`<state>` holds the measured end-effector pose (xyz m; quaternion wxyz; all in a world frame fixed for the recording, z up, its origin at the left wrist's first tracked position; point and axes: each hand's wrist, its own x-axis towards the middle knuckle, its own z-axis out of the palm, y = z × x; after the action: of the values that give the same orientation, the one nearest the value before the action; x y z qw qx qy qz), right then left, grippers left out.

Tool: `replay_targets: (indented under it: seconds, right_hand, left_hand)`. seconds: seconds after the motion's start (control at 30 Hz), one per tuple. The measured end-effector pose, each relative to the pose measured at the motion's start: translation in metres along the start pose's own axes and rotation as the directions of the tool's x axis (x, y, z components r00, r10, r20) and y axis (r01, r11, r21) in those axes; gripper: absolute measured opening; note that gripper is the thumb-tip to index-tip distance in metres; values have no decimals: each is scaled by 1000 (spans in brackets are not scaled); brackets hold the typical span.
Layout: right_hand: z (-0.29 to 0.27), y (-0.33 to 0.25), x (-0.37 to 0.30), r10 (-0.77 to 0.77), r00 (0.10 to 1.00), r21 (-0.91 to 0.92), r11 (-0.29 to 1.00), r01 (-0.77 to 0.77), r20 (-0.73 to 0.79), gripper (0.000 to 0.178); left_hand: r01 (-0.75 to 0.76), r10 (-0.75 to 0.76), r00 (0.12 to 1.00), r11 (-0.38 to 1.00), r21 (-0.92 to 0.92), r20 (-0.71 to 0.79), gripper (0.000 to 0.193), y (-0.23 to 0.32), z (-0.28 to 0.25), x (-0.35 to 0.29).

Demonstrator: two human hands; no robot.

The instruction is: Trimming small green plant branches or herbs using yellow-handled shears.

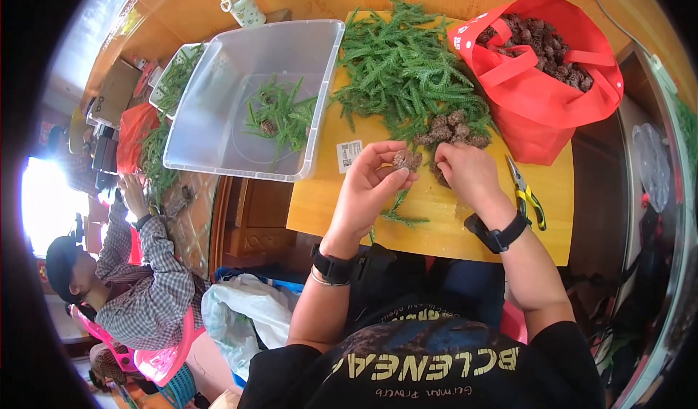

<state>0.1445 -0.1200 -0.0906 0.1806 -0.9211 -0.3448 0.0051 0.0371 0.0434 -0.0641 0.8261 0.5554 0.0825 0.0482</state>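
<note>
Over the yellow table [320,209], my left hand [369,191] holds a brown pine cone [406,160] between thumb and fingers. My right hand [471,175] is bent down beside it with the fingers drawn together; its fingertips hide whatever they grip. Several brown pine cones [452,127] lie just beyond my right hand, against a heap of green artificial pine sprigs [407,67]. A loose green sprig [400,218] rests below my hands. Pliers with yellow and black handles [529,197] lie to the right of my right hand.
A red bag [534,114] full of pine cones stands at the far right. On the left is a clear plastic bin [218,118] with some sprigs inside. A white label [349,156] lies by the bin. Another person [149,293] sits at a table further left.
</note>
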Motion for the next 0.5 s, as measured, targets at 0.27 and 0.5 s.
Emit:
replay_targets:
  seconds: [0.27,0.5]
  right_hand:
    - [-6,2,5,11,998,43,999,-8,-56,8]
    - [-26,-10,12,6,930,387,910,148,-369,8]
  left_hand:
    - [31,-32,999,999,-13,-32,34,-1,-1,-3]
    - [142,-150,987,984,-110,-64,27,-10,8,-1]
